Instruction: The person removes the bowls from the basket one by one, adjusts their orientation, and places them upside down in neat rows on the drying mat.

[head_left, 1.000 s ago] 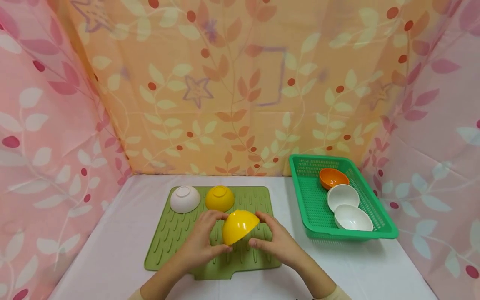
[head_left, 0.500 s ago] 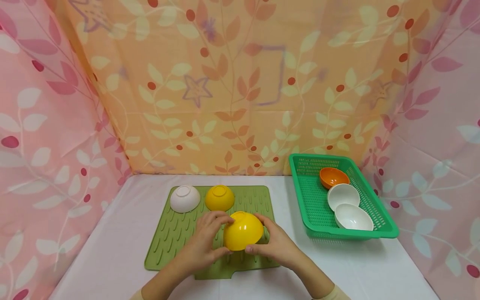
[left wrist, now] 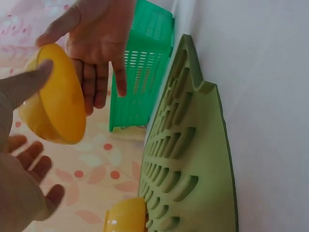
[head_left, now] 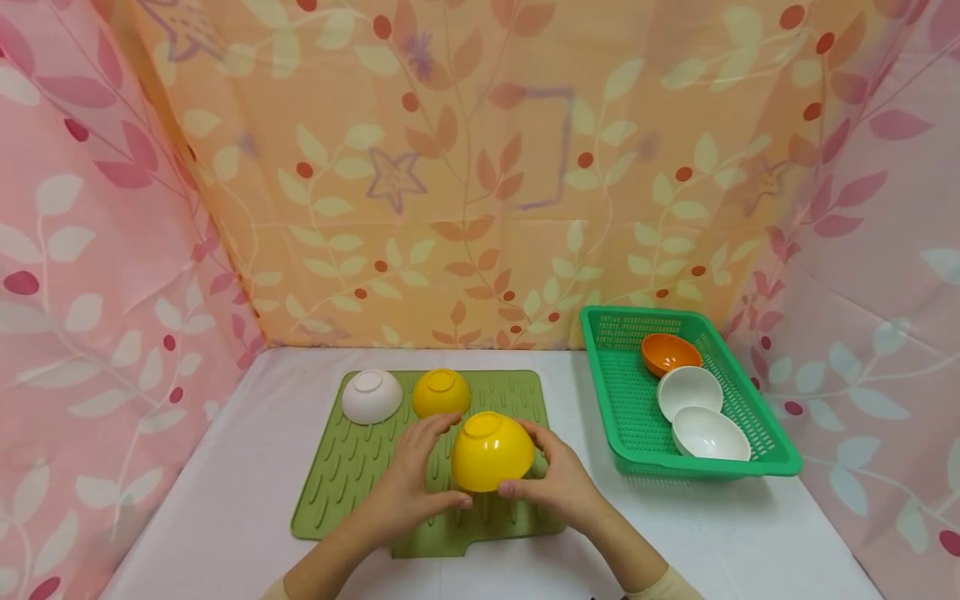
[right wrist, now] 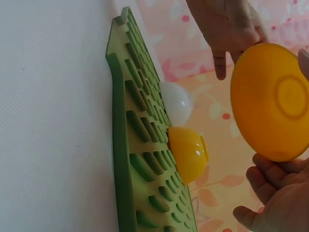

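A glossy yellow bowl point(head_left: 491, 457) hangs bottom-up and tilted above the green ridged drying mat point(head_left: 345, 492). My right hand point(head_left: 562, 479) grips its right side, thumb at the lower rim and fingers behind. On the other side my left hand point(head_left: 405, 483) is spread around the bowl, thumb near the lower rim. In the left wrist view, the left fingers point(left wrist: 34, 159) stand apart from the bowl, and the thumb overlaps it. A white bowl point(head_left: 372, 397) and another yellow bowl point(head_left: 441, 394) rest upside down along the mat's back edge.
To the right stands a green perforated basket point(head_left: 611, 417). It holds an orange bowl point(head_left: 670, 354) and two white bowls point(head_left: 690, 393), all open side up. Patterned cloth point(head_left: 480, 167) walls the white table point(head_left: 247, 450) at the back and sides.
The held yellow bowl has turned from a steep tilt to a more level bottom-up pose and shifted slightly right. The left fingers have spread away from it; the right hand has kept its grip.
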Action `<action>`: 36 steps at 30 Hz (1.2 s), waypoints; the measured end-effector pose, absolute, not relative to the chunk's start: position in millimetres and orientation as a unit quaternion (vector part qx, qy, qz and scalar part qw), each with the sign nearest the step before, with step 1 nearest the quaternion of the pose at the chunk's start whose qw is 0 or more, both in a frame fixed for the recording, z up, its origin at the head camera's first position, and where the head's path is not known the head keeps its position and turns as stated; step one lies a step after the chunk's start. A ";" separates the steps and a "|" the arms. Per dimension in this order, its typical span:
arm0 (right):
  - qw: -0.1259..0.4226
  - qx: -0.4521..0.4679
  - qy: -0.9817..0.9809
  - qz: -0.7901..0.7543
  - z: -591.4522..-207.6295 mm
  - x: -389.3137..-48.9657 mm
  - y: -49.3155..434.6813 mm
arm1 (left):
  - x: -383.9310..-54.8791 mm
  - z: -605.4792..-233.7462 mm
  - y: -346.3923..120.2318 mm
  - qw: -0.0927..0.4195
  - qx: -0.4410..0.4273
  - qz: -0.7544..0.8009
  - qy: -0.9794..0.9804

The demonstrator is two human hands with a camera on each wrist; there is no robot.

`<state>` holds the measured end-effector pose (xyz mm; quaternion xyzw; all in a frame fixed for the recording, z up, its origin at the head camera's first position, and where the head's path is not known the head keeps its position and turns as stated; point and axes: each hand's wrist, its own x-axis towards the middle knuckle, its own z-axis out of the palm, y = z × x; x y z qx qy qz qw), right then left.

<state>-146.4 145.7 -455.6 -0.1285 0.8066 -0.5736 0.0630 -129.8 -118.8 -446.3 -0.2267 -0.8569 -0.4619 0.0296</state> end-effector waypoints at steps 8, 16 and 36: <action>0.064 -0.183 0.753 -0.629 -454.4 -147.6 148.1 | -137.9 -446.9 -122.4 -0.058 -0.184 -0.542 -0.818; 0.075 -0.208 0.736 -0.640 -457.5 -147.2 147.4 | -140.7 -449.6 -125.7 -0.083 -0.190 -0.551 -0.809; 0.005 -0.228 0.797 -0.559 -455.6 -147.4 149.3 | -135.9 -446.5 -121.2 -0.025 -0.169 -0.545 -0.821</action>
